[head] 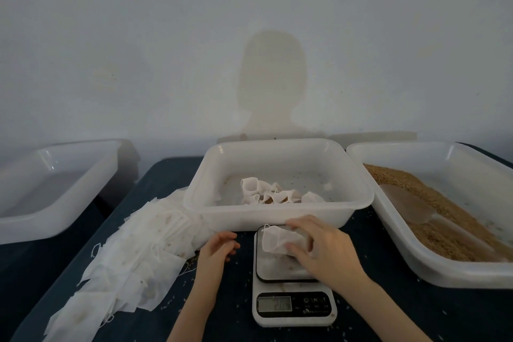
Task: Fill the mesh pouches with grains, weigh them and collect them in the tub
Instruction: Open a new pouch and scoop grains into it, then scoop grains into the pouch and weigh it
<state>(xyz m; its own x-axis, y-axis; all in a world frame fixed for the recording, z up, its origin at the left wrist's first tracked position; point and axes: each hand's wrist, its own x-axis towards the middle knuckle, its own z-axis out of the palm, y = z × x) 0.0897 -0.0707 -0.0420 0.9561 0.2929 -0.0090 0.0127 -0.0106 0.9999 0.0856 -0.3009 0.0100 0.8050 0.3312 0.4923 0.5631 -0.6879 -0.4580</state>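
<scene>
The scale (293, 280) sits on the dark table (388, 311), and everything else is placed from it. Just behind it stands the middle tub (277, 216), holding a few filled mesh pouches (270, 194) bunched near its front wall. To the right of the scale, a second tub (433, 272) holds a bed of brown grains (433, 211). Well to the left, a third tub (50, 219) shows nothing I can make out inside. A heap of flat empty pouches (133, 255) lies left of the scale. On the scale's platform, the right hand (322, 250) grasps a filled pouch (277, 241), thumb and fingers curled round it. The left hand (218, 250) hovers just left of the scale, fingers loosely curled, holding nothing.
</scene>
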